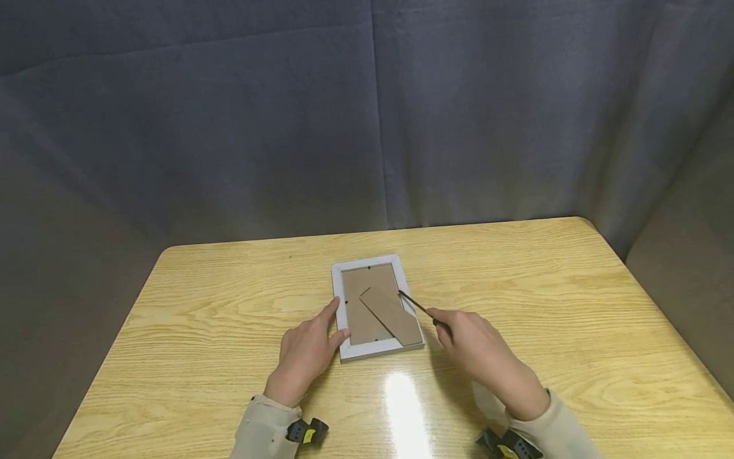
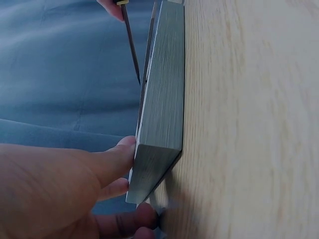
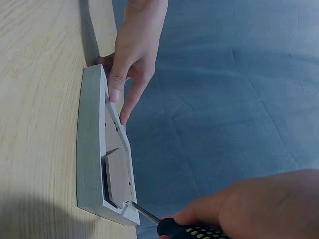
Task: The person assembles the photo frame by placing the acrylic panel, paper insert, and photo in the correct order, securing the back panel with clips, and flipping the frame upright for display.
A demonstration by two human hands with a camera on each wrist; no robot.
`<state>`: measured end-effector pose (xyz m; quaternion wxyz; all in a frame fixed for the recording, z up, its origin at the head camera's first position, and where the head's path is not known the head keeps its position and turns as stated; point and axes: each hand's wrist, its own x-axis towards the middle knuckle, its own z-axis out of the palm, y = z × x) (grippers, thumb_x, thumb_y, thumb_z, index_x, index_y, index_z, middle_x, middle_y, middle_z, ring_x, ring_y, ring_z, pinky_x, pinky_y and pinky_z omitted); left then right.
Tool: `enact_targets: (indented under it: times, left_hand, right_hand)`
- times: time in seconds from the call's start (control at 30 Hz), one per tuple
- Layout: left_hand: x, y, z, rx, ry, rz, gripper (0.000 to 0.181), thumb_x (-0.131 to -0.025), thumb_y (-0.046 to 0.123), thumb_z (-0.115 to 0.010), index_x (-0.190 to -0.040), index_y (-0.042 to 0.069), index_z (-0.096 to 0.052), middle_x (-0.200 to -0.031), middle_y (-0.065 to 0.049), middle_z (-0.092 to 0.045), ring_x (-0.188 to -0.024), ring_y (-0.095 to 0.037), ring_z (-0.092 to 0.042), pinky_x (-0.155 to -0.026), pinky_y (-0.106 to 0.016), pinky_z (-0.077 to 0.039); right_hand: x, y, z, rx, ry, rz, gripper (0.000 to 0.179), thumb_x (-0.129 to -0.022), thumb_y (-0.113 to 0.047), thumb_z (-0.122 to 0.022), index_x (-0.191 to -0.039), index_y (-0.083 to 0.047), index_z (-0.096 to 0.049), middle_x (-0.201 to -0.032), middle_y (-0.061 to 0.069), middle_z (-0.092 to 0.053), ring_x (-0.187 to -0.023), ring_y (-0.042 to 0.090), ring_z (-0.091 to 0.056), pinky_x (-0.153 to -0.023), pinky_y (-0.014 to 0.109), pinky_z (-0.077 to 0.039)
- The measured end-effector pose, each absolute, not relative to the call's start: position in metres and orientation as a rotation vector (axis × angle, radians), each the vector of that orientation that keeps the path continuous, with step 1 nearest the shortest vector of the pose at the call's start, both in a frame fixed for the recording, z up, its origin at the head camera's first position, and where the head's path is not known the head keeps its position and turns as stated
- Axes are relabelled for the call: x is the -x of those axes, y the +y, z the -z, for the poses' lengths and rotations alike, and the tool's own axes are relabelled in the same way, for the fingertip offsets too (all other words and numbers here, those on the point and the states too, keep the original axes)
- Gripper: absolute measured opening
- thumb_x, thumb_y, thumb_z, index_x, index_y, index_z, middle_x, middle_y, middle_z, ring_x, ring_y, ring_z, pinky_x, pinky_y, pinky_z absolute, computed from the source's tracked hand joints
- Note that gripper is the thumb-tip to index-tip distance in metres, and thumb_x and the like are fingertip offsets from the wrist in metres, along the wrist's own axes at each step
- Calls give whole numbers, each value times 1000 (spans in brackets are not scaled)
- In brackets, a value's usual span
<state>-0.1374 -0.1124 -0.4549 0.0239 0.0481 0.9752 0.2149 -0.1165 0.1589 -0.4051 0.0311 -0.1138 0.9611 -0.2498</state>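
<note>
A picture frame [image 1: 373, 349] with a pale grey border lies face down on the wooden table. Its brown backing board [image 1: 378, 276] shows, with a slanting stand flap [image 1: 395, 313] and small dark tabs along the inner edges. My left hand [image 1: 308, 349] holds the frame at its left side, thumb on the border near the front corner, fingers along the edge. In my right hand [image 1: 476, 342] is a screwdriver [image 1: 417, 304]. Its black dotted handle [image 3: 197, 231] shows in the right wrist view, most of it covered by the hand. The tip meets the inner right edge of the border.
The light wooden table [image 1: 218, 299] has rounded far corners. Dark grey-blue curtains [image 1: 275, 127] hang behind it and at both sides. A bright reflection lies on the tabletop in front of the frame. Black straps with yellow marks sit at both sleeve cuffs.
</note>
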Motion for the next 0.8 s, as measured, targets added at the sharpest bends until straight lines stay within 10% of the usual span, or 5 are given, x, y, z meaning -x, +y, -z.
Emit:
enact_targets:
  times: [0.8]
  left_hand:
    - [137,-112,455,-152,3025,-670,64,-95,37,-69,-151,16,-48,-54,-3,-49,-46,-13,-30,-44,-28,-23]
  right_hand:
    - [115,159,404,362,2954,781,35,-100,-7,-52,-131,-6,-68,-65,0,-49,-51,10,-35,-47,24,-31]
